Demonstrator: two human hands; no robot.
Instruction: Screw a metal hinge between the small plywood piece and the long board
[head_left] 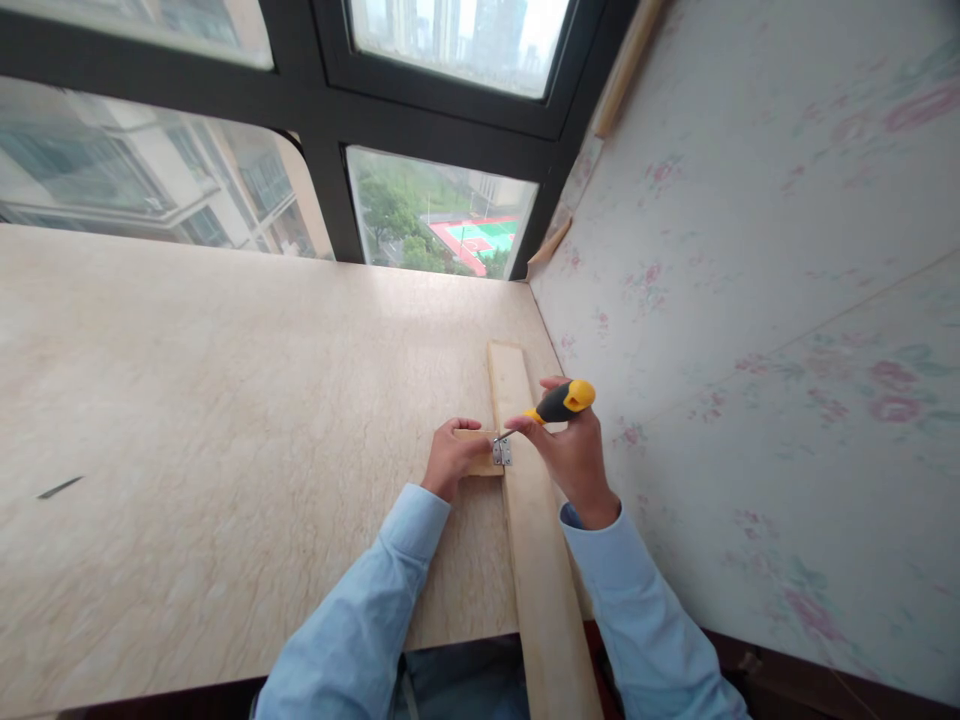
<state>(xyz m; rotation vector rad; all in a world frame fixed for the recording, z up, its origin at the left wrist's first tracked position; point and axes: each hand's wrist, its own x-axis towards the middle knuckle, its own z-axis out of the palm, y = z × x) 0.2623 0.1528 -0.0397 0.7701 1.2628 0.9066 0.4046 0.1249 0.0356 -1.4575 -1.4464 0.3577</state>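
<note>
My right hand (576, 455) is closed around a screwdriver (559, 402) with a yellow and black handle. The screwdriver slants down to the left, its tip at the upper part of a small metal hinge (502, 452). This hinge spans the joint between a long wooden board (536, 540) and a short wood block (484, 468) butted against the board's left side. My left hand (454, 455) grips the short block, with the thumb and fingers on either side of it and a fingertip close to the hinge. Whether the tip sits in a screw is too small to tell.
The marble-patterned sill (225, 420) carries the board, whose near end juts past the front edge. A floral-papered wall (750, 300) rises close by my right arm. Dark window frames (322, 190) stand at the back. A thin dark sliver (60, 487) lies far left.
</note>
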